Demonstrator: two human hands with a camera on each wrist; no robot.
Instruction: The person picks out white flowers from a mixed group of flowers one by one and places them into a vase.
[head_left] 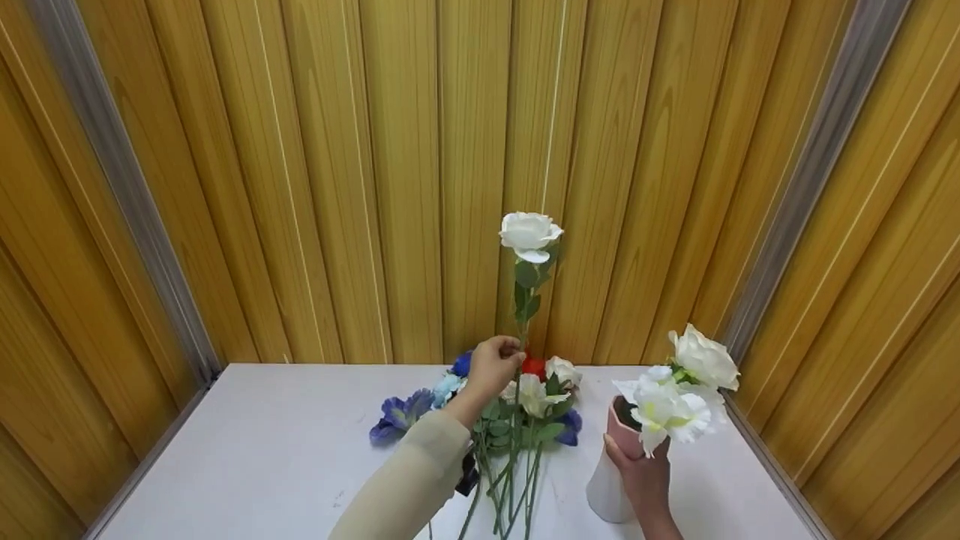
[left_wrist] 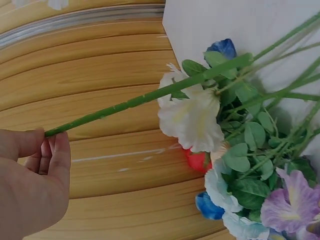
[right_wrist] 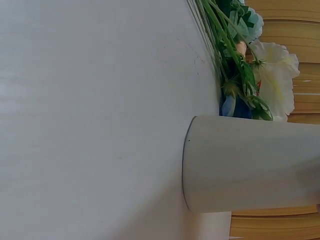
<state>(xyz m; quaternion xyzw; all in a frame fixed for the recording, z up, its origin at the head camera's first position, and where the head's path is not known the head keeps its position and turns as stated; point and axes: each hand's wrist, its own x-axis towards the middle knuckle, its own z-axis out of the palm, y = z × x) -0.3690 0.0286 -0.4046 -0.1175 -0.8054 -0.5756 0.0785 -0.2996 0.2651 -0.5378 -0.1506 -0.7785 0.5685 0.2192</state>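
My left hand (head_left: 495, 366) pinches the green stem (left_wrist: 125, 104) of a white rose (head_left: 530, 234) between thumb and fingertips. The rose stands upright above a pile of artificial flowers, its lower stem hanging in front of them. On the right, my right hand (head_left: 642, 476) grips the upper part of a pink and white vase (head_left: 609, 495). Another white rose (head_left: 705, 358) and a ruffled white flower (head_left: 667, 411) lean out over the vase's right side. In the right wrist view the white lower body of the vase (right_wrist: 245, 165) shows, its base at the tabletop.
Blue, red, purple and white flowers lie heaped on the white table (head_left: 262, 450), stems toward me. A purple-blue flower (head_left: 401, 416) sticks out at the heap's left. A small black object (head_left: 467, 474) shows beside my left sleeve. Wood-patterned walls (head_left: 397, 187) enclose the back and sides.
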